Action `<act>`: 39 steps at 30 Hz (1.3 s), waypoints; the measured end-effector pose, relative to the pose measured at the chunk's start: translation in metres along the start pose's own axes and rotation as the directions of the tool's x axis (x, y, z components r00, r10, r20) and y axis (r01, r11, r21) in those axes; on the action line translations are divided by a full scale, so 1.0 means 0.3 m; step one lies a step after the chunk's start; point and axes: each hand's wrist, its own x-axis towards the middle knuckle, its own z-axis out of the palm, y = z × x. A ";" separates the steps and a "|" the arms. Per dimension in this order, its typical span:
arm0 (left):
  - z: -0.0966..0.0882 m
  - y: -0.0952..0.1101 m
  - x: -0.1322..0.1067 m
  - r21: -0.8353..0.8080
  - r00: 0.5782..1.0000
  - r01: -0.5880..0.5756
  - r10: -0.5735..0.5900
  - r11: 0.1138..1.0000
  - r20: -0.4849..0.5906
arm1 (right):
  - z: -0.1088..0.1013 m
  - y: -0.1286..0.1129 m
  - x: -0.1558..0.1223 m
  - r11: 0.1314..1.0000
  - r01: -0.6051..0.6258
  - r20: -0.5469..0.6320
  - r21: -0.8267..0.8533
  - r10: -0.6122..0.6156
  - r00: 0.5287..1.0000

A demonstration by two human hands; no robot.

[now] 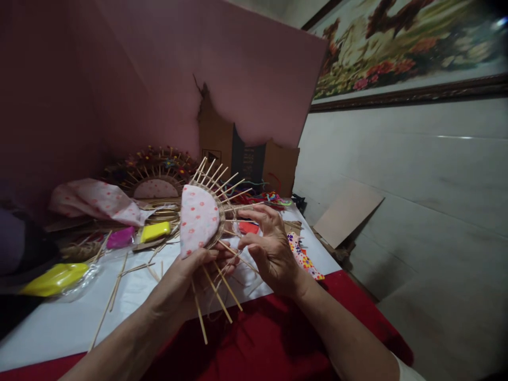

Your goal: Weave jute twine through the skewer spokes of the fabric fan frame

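A half-round craft piece [200, 217], covered in white cloth with red flowers, stands upright above the table. Thin wooden sticks fan out from its curved edge, with brown twine [223, 219] woven between them close to the cloth. My left hand [198, 270] grips the piece from below, thumb on the cloth and fingers behind. At the right side of the fan is my right hand [270, 243], its fingers bent among the sticks and a strand of twine at its fingertips. Their exact contact with the twine is partly hidden.
Behind stands a similar finished-looking fan [156, 188] with coloured flowers. Flowered cloth [95, 201], yellow clay packs [155, 232], a purple pack [121, 238] and loose sticks [115, 286] lie left. Torn cardboard [216, 132] leans at the back; a flower sheet [304, 256] lies right.
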 end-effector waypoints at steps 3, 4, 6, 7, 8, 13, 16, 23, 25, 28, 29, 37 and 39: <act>-0.002 0.002 -0.004 0.012 0.999 -0.024 0.024 1.000 0.032 | -0.001 -0.007 0.001 1.000 0.010 -0.012 0.018 -0.010 1.000; -0.004 0.000 -0.004 0.017 0.998 -0.031 0.030 0.999 0.049 | -0.001 -0.009 0.001 1.000 0.007 -0.017 0.026 -0.007 1.000; -0.010 -0.007 -0.003 0.034 0.997 -0.034 0.031 0.999 0.074 | -0.001 -0.010 0.001 0.999 -0.008 -0.030 0.034 0.009 1.000; -0.012 -0.011 -0.002 0.046 0.996 -0.035 0.031 0.998 0.083 | -0.001 -0.010 0.001 0.999 -0.018 -0.037 0.033 0.019 0.999; -0.013 -0.015 -0.001 0.057 0.995 -0.033 0.027 0.998 0.095 | -0.001 -0.008 0.001 0.999 -0.026 -0.039 0.028 0.027 0.999; -0.004 -0.023 -0.007 0.088 0.987 -0.061 0.047 0.994 0.154 | -0.003 0.008 0.002 0.999 -0.035 0.004 -0.039 0.035 0.999; -0.003 -0.020 -0.010 0.088 0.987 -0.082 0.068 0.993 0.145 | -0.004 0.018 0.002 0.996 -0.057 -0.020 -0.066 0.056 0.998; -0.013 -0.019 -0.003 0.099 0.990 -0.077 0.064 0.992 0.129 | -0.001 0.018 0.002 0.995 -0.085 -0.089 -0.042 0.081 0.993; -0.010 -0.019 -0.002 0.105 0.991 -0.064 0.051 0.992 0.121 | -0.005 0.013 0.003 0.996 -0.091 -0.107 -0.026 0.087 0.990; -0.007 -0.020 -0.001 0.109 0.992 -0.057 0.044 0.992 0.119 | -0.012 0.010 0.005 0.994 -0.104 -0.119 -0.022 0.100 0.988; -0.006 -0.022 0.000 0.111 0.990 -0.059 0.044 0.992 0.131 | -0.013 0.011 0.005 0.994 -0.106 -0.113 -0.027 0.102 0.988; -0.009 -0.040 0.003 0.134 0.981 -0.079 0.053 0.988 0.186 | -0.001 0.035 0.001 0.974 -0.179 -0.112 -0.137 0.165 0.980; -0.009 -0.043 0.005 0.137 0.981 -0.083 0.057 0.987 0.184 | -0.002 0.038 0.002 0.968 -0.206 -0.140 -0.145 0.186 0.972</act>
